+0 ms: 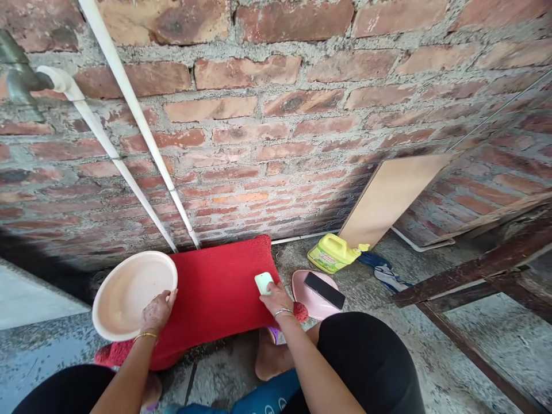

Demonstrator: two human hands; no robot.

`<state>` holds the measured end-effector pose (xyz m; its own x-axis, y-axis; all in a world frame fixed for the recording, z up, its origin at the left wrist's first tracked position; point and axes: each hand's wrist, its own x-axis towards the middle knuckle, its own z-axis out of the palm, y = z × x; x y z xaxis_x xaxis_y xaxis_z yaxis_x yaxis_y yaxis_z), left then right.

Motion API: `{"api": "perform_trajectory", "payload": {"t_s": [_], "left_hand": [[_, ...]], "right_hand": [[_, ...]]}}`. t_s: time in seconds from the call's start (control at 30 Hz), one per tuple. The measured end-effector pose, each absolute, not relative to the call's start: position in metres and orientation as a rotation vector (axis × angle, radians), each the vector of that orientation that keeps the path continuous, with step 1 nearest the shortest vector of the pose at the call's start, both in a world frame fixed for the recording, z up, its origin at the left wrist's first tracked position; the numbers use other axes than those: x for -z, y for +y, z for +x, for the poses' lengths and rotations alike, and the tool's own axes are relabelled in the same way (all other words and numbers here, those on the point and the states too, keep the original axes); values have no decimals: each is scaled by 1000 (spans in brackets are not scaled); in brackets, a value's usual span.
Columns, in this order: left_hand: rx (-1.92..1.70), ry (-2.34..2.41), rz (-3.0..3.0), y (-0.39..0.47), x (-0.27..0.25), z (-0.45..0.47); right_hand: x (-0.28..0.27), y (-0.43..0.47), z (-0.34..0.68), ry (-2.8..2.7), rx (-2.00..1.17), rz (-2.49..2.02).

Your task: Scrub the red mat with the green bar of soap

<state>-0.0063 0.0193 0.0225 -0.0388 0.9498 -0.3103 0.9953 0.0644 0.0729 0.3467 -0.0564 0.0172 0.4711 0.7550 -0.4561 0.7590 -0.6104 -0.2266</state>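
My left hand (pixel 158 313) is closed on the right rim of a pale pink plastic basin (pixel 106 299), which is tilted over the left end of a red cloth (pixel 215 287). The basin looks empty inside. The cloth is spread out flat over a low support that I cannot see, its ends hanging down. In my right hand (pixel 276 299) is a pale green bar of soap (pixel 262 282), held by its near end above the right part of the cloth.
A black phone (pixel 325 290) lies on a pink plastic stool (pixel 302 283) at the right. Behind it stand a yellow detergent jug (pixel 328 253) and a leaning board (pixel 388 195). White pipes (pixel 142 129) run down the brick wall. A dark wooden frame (pixel 466 270) stands far right.
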Motion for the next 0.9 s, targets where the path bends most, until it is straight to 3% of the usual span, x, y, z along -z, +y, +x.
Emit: {"api": "perform_trajectory", "payload": {"t_s": [0.17, 0.57, 0.9], "left_hand": [[250, 2072, 1953, 18, -24, -4], [206, 2108, 1950, 17, -15, -5], [107, 2122, 1895, 18, -10, -2]], "right_hand": [[-22, -69, 393, 1093, 818, 2841], [-7, -13, 326, 1590, 630, 2543], [11, -14, 388, 1480, 681, 2556]]}}
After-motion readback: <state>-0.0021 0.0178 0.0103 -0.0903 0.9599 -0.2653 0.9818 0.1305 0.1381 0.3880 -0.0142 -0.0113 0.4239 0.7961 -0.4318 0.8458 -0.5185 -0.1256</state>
